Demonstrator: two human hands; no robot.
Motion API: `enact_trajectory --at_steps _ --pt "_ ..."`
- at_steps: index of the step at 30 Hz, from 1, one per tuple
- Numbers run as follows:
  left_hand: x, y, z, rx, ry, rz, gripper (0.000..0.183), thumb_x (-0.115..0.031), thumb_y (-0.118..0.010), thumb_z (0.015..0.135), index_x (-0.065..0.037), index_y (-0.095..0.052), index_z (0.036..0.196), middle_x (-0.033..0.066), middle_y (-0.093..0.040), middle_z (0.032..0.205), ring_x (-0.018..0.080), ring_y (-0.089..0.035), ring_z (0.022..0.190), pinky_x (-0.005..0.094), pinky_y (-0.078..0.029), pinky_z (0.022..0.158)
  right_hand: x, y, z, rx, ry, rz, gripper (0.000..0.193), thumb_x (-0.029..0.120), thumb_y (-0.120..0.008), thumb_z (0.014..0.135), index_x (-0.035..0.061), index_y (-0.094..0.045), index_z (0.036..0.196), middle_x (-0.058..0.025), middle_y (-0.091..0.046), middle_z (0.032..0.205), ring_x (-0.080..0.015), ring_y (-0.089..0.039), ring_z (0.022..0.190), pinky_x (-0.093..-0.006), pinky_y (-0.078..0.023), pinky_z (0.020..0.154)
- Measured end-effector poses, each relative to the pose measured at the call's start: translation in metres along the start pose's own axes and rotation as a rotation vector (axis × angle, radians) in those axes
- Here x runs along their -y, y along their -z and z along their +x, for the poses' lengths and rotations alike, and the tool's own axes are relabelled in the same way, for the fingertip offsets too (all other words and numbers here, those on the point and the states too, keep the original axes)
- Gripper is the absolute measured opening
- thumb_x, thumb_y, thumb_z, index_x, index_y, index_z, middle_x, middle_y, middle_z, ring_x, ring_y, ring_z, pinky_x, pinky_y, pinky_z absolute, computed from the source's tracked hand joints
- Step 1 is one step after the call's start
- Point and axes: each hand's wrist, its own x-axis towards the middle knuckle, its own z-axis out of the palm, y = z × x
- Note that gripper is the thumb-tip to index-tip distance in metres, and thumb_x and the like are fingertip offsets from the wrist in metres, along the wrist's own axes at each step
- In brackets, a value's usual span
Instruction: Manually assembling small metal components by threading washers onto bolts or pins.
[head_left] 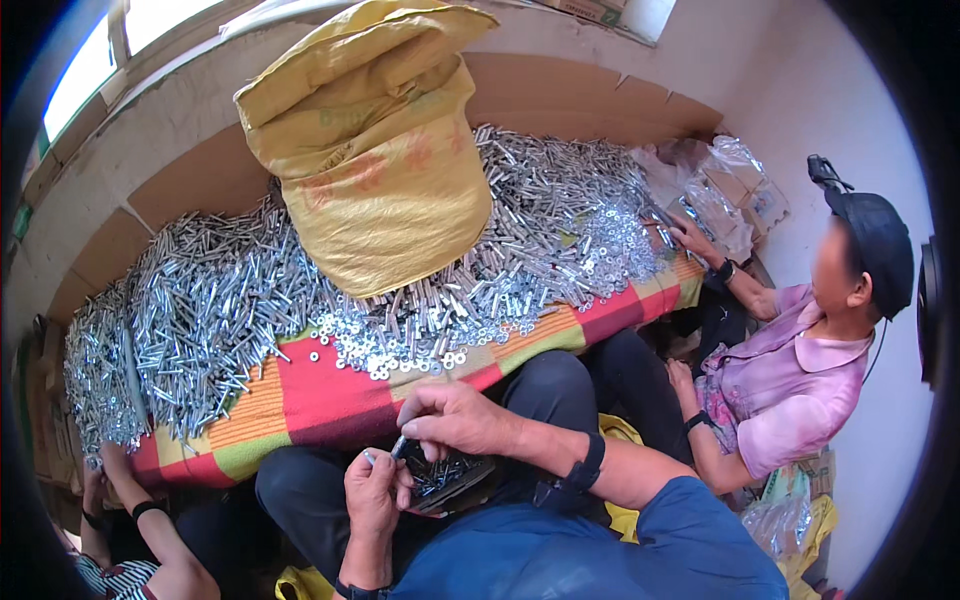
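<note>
My left hand (374,495) is closed, fingers curled, with the silvery end of a small metal bolt (369,457) poking out by the thumb. Just above it, my right hand (458,420) pinches a short, dark metal piece (400,447) between thumb and fingertips; whether the two pieces join is hidden. Below both hands, a dark container (452,492) with many slim metal bolts in it rests at my lap. Loose washers (385,352) lie on the checked cloth (335,392) ahead of my hands, in front of a long heap of metal bolts and sleeves (205,300).
A yellow woven sack (390,200) stands on the heap. Cardboard (590,95) lines the back. At the right, a person in a pink shirt (800,380) reaches to the heap; at the lower left, another person's arm (150,510) does too. Plastic bags (730,190) lie at the far right.
</note>
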Motion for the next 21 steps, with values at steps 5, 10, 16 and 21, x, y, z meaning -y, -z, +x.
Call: enact_trajectory --at_steps 5,10,16,21 --pt "-0.001 0.000 -0.001 0.001 -0.003 0.001 0.022 -0.021 -0.059 0.104 -0.003 -0.058 0.092 0.0123 -0.065 0.070 0.0130 -0.051 0.043 0.0234 -0.039 0.039 -0.010 -0.002 -0.001 0.024 0.005 -0.035 0.014 0.011 -0.061 0.100 -0.0010 -0.065 0.106 -0.0018 -0.065 0.085 -0.0049 -0.061 0.065 -0.0207 -0.050 0.058" --pt "-0.003 0.001 -0.005 0.011 0.023 0.042 0.022 -0.020 -0.060 0.103 -0.002 -0.058 0.091 0.0117 -0.064 0.070 0.0125 -0.050 0.043 0.0231 -0.040 0.040 -0.020 0.005 0.004 0.008 -0.071 0.006 0.014 0.010 -0.064 0.098 -0.0012 -0.064 0.107 -0.0038 -0.066 0.085 -0.0078 -0.063 0.064 -0.0221 -0.052 0.056" --pt "-0.004 -0.004 -0.005 0.017 0.062 0.131 0.022 -0.022 -0.056 0.106 -0.006 -0.055 0.089 0.0089 -0.062 0.068 0.0100 -0.046 0.042 0.0227 -0.034 0.040 -0.037 0.011 0.002 0.004 -0.251 0.433 0.013 0.009 -0.067 0.096 0.0009 -0.062 0.105 -0.0050 -0.067 0.081 -0.0118 -0.065 0.062 -0.0248 -0.054 0.053" --pt "-0.005 -0.002 -0.003 0.007 0.052 0.084 0.024 -0.023 -0.055 0.106 -0.005 -0.057 0.090 0.0090 -0.063 0.069 0.0104 -0.048 0.043 0.0231 -0.037 0.041 -0.013 -0.004 -0.007 -0.094 -0.076 -0.167 0.009 0.009 -0.064 0.097 0.0002 -0.066 0.099 -0.0063 -0.066 0.080 -0.0159 -0.066 0.065 -0.0289 -0.053 0.057"
